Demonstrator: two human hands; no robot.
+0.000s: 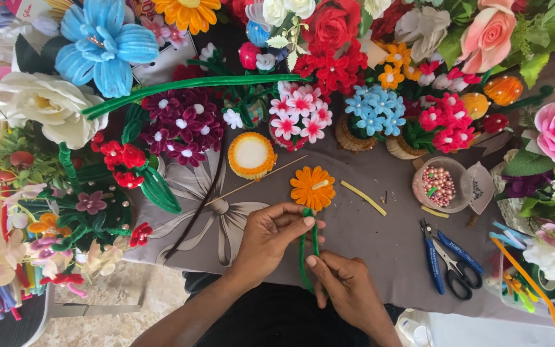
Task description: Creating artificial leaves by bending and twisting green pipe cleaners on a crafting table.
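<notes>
Flower of orange pipe cleaner (pixel 313 187), green fuzzy wire stem (pixel 303 254): left hand (pixel 271 238) pinches stem just beneath bloom; right hand (pixel 348 289) grips stem lower down.

Single head-worn view: looks steeply down from above, close over the grey table (pixel 367 238), facing its far edge lined with handmade flowers (pixel 300 115); both forearms enter from the bottom edge. No second view.
</notes>
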